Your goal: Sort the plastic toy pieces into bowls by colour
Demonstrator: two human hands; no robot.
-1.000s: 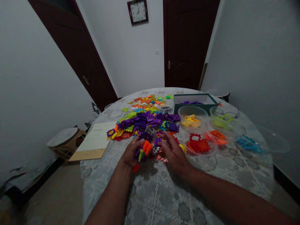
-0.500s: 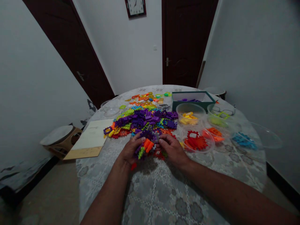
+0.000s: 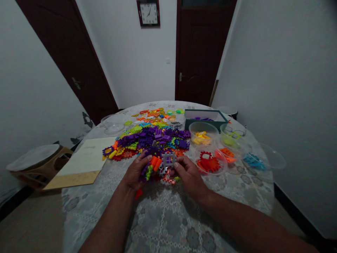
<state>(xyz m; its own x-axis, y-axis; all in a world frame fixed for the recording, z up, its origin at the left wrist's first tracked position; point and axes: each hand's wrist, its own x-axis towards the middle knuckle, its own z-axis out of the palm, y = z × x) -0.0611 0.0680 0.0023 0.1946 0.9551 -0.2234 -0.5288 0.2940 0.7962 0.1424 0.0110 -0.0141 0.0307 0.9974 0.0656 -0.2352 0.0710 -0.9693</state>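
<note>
Two hands hold toothed plastic pieces over a crowded bench

The left hand (image 3: 135, 172) is closed around a cluster (image 3: 152, 165) of purple, orange and lime plastic pieces, held low over the near side of the bench (image 3: 163, 225). The right hand (image 3: 189, 175) pinches a grey square piece (image 3: 168, 160) with a toothed edge between thumb and fingers. This square sits just beside the cluster, to its right; whether the 2 are joined is hard to tell.

Beyond the hands spreads a loose pile (image 3: 152, 138) of toothed pieces, mostly purple, with lime, blue, yellow and red among them. Farther back lie orange and yellow pieces (image 3: 158, 114).

To the right of the pile, a clear bowl (image 3: 204, 123) holds yellow pieces (image 3: 201, 138). Nearer the right hand, another clear container holds red pieces (image 3: 209, 163). Orange pieces (image 3: 228, 154) and blue pieces (image 3: 254, 161) lie farther right. Behind the yellow ones stands an open green box (image 3: 219, 124) with purple pieces inside, and eyeglasses (image 3: 238, 131) rest near its right end.

A pale sheet (image 3: 84, 158) with a tan strip lies at the left edge. On the far wall, a square clock (image 3: 149, 13) hangs between 2 dark doors.
</note>
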